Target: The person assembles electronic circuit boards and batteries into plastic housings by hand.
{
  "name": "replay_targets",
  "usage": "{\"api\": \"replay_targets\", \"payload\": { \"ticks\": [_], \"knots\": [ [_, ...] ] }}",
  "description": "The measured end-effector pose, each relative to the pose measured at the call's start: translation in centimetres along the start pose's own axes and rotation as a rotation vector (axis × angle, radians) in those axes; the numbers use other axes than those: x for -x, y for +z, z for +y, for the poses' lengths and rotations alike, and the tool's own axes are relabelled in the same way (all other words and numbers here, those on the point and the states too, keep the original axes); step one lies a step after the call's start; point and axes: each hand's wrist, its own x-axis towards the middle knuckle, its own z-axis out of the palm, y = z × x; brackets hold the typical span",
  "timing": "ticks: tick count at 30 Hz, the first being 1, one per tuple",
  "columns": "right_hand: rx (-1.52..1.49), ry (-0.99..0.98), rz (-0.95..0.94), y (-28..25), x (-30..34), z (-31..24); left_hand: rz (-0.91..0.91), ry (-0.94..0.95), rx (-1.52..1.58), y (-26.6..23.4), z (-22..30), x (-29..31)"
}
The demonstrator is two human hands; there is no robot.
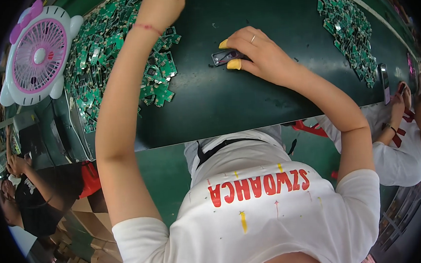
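Note:
My right hand (261,51) rests at the middle of the dark green tabletop, yellow finger covers on its thumb and one finger. Between these fingertips it grips a small dark oblong electronic device (221,58) with a shiny face, lying on or just above the table; a thin dark wire seems to run across it. My left hand (166,4) reaches to the far edge of the view, past the big heap of small green circuit boards (104,56). Its fingers are mostly cut off there, so what they touch is hidden.
A pink and white fan (38,56) stands at the far left. Another heap of green circuit boards (346,31) lies at the right, near a phone-like slab (385,83). Co-workers sit on both sides; one person's hand (403,91) holds something small at the right.

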Motion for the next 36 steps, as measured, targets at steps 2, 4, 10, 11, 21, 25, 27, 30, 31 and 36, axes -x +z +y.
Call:
{"api": "replay_targets", "payload": {
  "ticks": [2, 4, 10, 11, 21, 25, 27, 30, 31, 36],
  "knots": [
    [0.091, -0.117, 0.003, -0.3, 0.8, 0.7, 0.124, 0.140, 0.494, -2.4, 5.4, 3.3],
    [0.108, -0.118, -0.011, 0.3, 0.8, 0.8, 0.074, 0.199, 0.527, -1.9, 6.1, 6.7],
    [0.158, -0.153, 0.062, 1.6, 0.7, 1.1, -0.118, 0.060, 0.558, -0.4, 8.3, 12.3],
    [0.212, -0.164, 0.074, 1.7, 0.7, 1.0, -0.116, 0.057, 0.557, -0.2, 8.4, 12.4],
    [0.276, -0.070, -0.076, 0.9, -0.2, -0.7, -0.092, 0.013, 0.552, -0.1, 9.2, 12.5],
    [0.186, -0.096, -0.104, 0.2, -0.7, 0.4, -0.089, 0.044, 0.556, 0.1, 9.0, 12.5],
    [-0.082, -0.001, -0.054, -0.6, -0.5, 0.8, -0.146, 0.015, 0.657, -0.5, 9.0, 12.4],
    [-0.649, 0.409, -0.017, -1.5, 0.1, 0.0, -0.197, -0.067, 0.937, -1.3, 8.0, 11.9],
    [-0.714, 0.449, 0.012, -1.9, 0.1, -0.3, -0.093, -0.033, 0.979, -1.5, 7.7, 11.5],
    [-0.931, 0.338, 0.169, -2.9, -0.8, -2.8, 0.088, -0.194, 1.409, -3.8, 10.9, 10.2]
  ]
}}
